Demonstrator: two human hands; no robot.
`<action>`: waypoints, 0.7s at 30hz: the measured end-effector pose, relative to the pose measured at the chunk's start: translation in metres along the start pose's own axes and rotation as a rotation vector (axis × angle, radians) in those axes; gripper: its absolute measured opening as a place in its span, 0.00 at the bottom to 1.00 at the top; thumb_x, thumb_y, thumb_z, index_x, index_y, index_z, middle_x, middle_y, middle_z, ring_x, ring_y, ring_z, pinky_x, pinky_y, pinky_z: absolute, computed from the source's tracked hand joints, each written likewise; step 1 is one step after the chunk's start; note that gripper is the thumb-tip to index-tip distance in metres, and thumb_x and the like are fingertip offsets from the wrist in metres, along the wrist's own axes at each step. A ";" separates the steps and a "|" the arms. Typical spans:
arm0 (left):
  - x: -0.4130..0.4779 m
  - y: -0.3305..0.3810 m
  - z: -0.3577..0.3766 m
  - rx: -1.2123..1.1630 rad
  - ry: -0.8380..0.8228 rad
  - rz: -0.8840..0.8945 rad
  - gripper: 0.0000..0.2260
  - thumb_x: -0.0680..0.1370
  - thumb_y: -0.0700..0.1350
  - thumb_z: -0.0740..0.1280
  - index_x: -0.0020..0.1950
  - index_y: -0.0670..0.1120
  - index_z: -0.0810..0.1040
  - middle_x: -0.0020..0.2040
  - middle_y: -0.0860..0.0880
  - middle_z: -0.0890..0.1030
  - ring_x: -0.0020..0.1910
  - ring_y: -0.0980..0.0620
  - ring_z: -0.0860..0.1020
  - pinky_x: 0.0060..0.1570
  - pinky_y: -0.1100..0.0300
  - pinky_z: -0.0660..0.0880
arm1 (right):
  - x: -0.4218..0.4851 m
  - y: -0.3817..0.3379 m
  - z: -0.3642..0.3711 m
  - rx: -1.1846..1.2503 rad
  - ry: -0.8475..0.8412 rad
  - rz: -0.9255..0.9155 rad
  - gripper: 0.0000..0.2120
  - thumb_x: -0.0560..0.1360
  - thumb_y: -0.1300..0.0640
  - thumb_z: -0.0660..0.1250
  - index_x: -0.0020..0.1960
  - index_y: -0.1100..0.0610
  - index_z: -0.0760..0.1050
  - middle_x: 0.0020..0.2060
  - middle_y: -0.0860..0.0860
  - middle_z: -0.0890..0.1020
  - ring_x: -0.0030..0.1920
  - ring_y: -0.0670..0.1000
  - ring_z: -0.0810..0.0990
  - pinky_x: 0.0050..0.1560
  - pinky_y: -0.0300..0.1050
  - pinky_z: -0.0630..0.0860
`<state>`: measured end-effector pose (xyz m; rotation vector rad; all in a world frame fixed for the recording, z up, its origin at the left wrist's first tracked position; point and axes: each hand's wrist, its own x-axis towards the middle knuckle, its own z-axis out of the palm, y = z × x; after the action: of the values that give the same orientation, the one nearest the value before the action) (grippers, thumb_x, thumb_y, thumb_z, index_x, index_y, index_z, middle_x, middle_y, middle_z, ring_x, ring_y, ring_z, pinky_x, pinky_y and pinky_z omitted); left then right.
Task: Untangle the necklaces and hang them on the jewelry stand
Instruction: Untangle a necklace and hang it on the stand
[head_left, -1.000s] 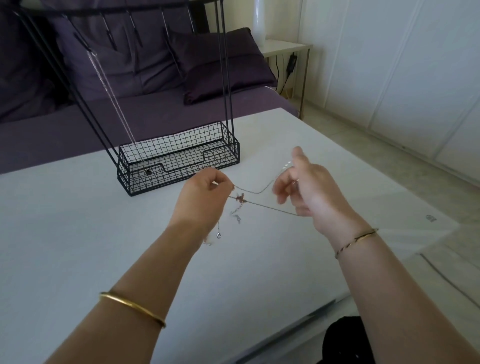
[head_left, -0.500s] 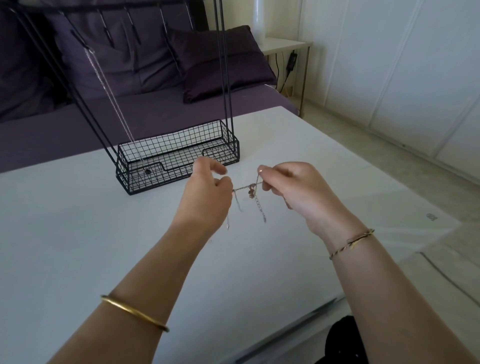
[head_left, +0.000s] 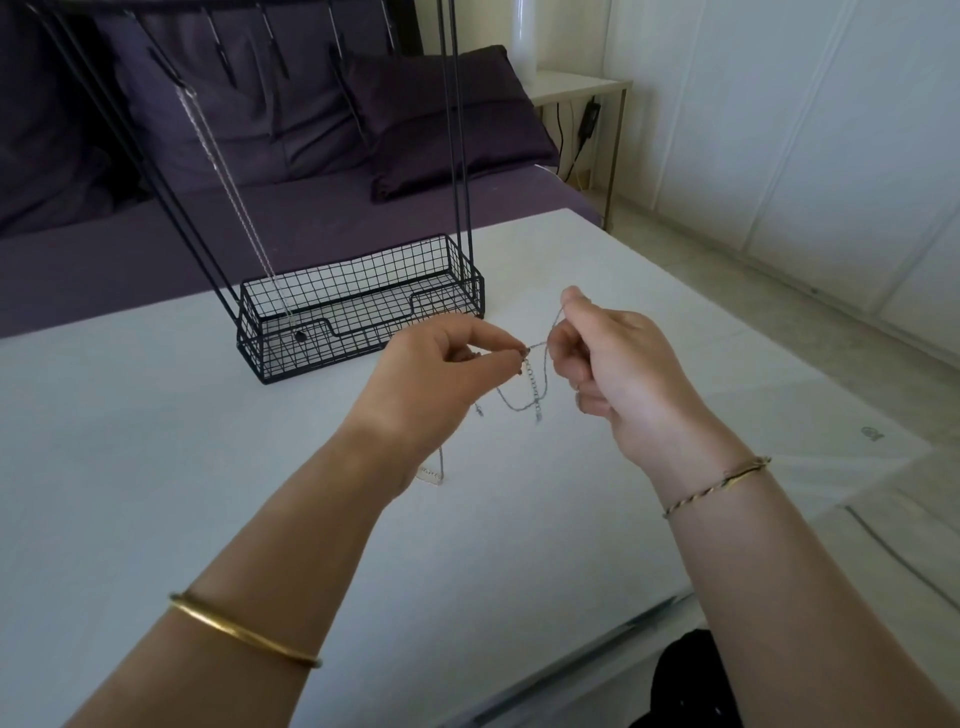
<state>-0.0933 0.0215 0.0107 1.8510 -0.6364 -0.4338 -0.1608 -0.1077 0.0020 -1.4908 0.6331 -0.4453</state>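
Thin tangled necklaces (head_left: 530, 395) hang between my two hands above the white table (head_left: 156, 467). My left hand (head_left: 441, 374) pinches the chains at a small clasp near its fingertips. My right hand (head_left: 618, 353) pinches a strand higher up, just to the right. Loose ends and a small pendant dangle below, one under my left wrist. The black wire jewelry stand (head_left: 358, 317) stands behind my hands, with a silver necklace (head_left: 228, 176) hanging from a hook on its left side into the basket.
A purple sofa with cushions (head_left: 436, 114) runs behind the table. A white side table (head_left: 576, 85) with a dangling cable stands at the back right. White cupboard doors line the right wall. The table's front edge is near my body.
My hands spread apart, came close together, and now sit slightly apart again. My right hand has risen and holds a strand higher, so more chain loops hang down between the hands.
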 end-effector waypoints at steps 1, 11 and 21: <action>0.000 0.000 -0.001 0.008 -0.005 -0.003 0.01 0.75 0.45 0.71 0.43 0.50 0.82 0.24 0.57 0.65 0.25 0.58 0.62 0.27 0.66 0.63 | 0.000 0.000 0.000 0.013 0.006 0.011 0.23 0.80 0.49 0.58 0.29 0.57 0.70 0.20 0.48 0.66 0.18 0.44 0.57 0.20 0.35 0.54; -0.006 0.005 -0.007 -0.193 -0.143 -0.169 0.05 0.74 0.40 0.67 0.40 0.44 0.81 0.29 0.53 0.68 0.27 0.57 0.64 0.25 0.67 0.64 | 0.007 0.009 -0.009 -0.137 0.120 0.009 0.04 0.77 0.61 0.57 0.46 0.57 0.70 0.27 0.52 0.78 0.17 0.44 0.62 0.19 0.35 0.58; -0.007 0.010 -0.007 -0.251 -0.148 -0.191 0.05 0.73 0.38 0.67 0.38 0.44 0.79 0.30 0.52 0.66 0.27 0.55 0.62 0.25 0.66 0.60 | -0.004 0.006 -0.011 -0.384 0.061 -0.202 0.06 0.74 0.59 0.64 0.46 0.54 0.80 0.46 0.48 0.81 0.34 0.41 0.75 0.37 0.37 0.68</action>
<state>-0.0976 0.0281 0.0228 1.6549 -0.4806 -0.7484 -0.1718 -0.1131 -0.0029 -1.9235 0.6428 -0.5475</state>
